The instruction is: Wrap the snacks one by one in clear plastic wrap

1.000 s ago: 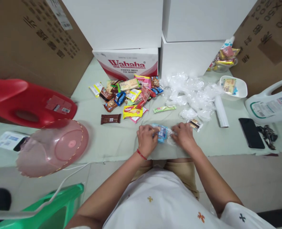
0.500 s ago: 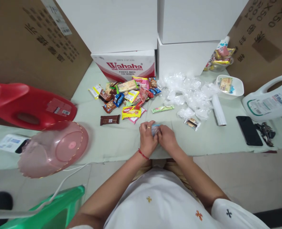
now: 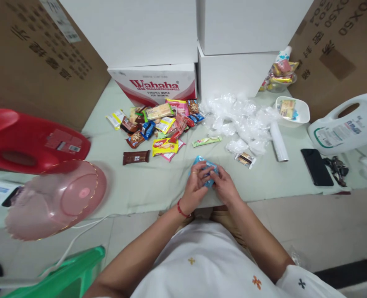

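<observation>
Near frame centre, left hand [image 3: 196, 183] and right hand [image 3: 226, 185], fingers half-curled, hold one blue packet [image 3: 213, 167], seemingly steadying it.

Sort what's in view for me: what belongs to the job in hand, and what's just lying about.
Likely part of the job:
blue packet, between the left hand and right hand
snack pile, beyond the hands
clear plastic, beside the pile

Seemingly just lying about:
red jug
white jug
phone
</observation>
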`<state>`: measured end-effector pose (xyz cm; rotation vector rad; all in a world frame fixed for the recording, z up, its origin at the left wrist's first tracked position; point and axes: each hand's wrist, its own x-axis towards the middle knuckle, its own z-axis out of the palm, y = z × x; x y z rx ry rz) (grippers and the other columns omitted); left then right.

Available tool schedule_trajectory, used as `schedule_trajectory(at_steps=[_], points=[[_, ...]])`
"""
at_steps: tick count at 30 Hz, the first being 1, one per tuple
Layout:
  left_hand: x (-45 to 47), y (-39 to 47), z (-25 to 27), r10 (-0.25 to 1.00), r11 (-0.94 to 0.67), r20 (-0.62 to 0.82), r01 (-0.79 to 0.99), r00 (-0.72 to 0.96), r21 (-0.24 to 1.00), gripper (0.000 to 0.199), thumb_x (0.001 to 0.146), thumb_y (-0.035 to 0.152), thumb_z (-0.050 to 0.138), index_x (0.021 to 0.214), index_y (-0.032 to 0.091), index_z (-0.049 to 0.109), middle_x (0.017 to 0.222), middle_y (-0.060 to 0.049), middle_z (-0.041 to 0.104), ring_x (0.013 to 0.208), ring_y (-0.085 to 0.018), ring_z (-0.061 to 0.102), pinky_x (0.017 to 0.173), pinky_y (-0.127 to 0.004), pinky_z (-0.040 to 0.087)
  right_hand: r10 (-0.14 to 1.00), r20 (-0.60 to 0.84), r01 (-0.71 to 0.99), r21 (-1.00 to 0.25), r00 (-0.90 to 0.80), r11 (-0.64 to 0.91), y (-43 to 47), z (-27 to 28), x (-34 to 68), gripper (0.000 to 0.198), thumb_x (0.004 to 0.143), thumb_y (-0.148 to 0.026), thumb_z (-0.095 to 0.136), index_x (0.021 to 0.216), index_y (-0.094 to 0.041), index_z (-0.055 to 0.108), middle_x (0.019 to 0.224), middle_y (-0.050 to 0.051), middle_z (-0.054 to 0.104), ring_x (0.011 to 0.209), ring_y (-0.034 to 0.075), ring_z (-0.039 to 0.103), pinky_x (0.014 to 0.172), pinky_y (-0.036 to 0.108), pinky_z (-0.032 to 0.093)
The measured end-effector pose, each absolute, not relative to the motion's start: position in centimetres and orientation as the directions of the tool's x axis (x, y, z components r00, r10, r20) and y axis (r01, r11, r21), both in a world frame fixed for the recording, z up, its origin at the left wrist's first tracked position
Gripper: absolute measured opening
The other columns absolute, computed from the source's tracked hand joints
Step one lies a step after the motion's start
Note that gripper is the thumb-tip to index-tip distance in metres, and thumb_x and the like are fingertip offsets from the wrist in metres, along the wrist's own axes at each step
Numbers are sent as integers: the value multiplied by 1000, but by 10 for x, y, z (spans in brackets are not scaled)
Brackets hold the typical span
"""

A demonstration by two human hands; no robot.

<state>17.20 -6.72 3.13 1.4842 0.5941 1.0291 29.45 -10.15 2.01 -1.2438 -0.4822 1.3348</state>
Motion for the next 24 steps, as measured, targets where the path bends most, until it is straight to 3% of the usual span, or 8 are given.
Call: schedule_trajectory(at_steps=[3, 5, 7, 10, 13, 16, 19, 24], points=[[160, -67, 32, 975, -112, 140, -160, 172, 981, 39, 84, 32, 68, 119, 25, 52, 134, -9, 53, 118, -23, 61, 86, -33, 58, 903, -357, -523, -831, 238, -191, -105, 14, 293, 49, 75, -54, 82, 114, -26, 69, 101, 2, 74, 86, 18, 65, 74, 29, 54], [151, -66, 35, 991, -94, 93, -4, -91, 996, 32, 86, 36, 70, 111, 23, 56, 117, -7, 58, 105, -19, 61, 83, -30, 55, 893, -372, -572, -802, 254, -171, -106, 12, 295, 43, 75, -55, 82, 101, -24, 69, 93, 2, 73, 84, 20, 66, 75, 31, 55], [146, -63, 40, 981, 14, 0, 74, -193, 997, 35, 86, 43, 72, 109, 22, 57, 109, -5, 60, 99, -18, 61, 82, -30, 54, 856, -403, -601, -787, 325, -141, -106, 12, 298, 43, 72, -55, 83, 96, -23, 67, 90, 2, 74, 83, 21, 67, 75, 33, 57], [151, -61, 44, 957, 289, -288, -41, 22, 957, 55, 78, 51, 80, 117, 21, 56, 108, -6, 65, 98, -19, 64, 83, -32, 54, 835, -387, -530, -837, 392, -139, -109, 14, 303, 43, 78, -58, 77, 103, -24, 66, 97, 4, 75, 87, 23, 68, 79, 36, 58], [168, -61, 46, 862, 498, -456, -210, 220, 841, 65, 66, 49, 90, 113, 21, 55, 97, -1, 68, 86, -16, 66, 79, -30, 54, 900, -227, -205, -966, 373, -159, -117, 22, 304, 39, 92, -56, 63, 116, -25, 67, 111, 5, 75, 100, 23, 67, 92, 37, 55], [184, -60, 48, 847, 532, -494, -299, 199, 792, 67, 59, 41, 95, 107, 22, 53, 89, 4, 66, 78, -13, 64, 76, -27, 53, 953, -117, 41, -990, 278, -134, -128, 29, 303, 39, 96, -50, 61, 126, -25, 67, 117, 5, 73, 104, 22, 66, 97, 34, 52], [194, -57, 51, 838, 543, -489, -269, 244, 796, 69, 61, 42, 94, 113, 23, 53, 96, 3, 69, 83, -14, 66, 78, -27, 54, 954, -126, 39, -989, 271, -142, -134, 31, 314, 35, 96, -47, 63, 120, -23, 69, 109, 4, 74, 98, 21, 66, 91, 32, 54], [180, -52, 55, 849, 499, -441, -163, 292, 851, 60, 69, 52, 86, 112, 22, 58, 113, -4, 68, 101, -19, 67, 80, -30, 55, 827, -34, 196, -965, 561, -172, -112, 48, 423, 35, 91, -50, 68, 108, -20, 71, 96, 4, 72, 88, 20, 65, 83, 34, 55]])
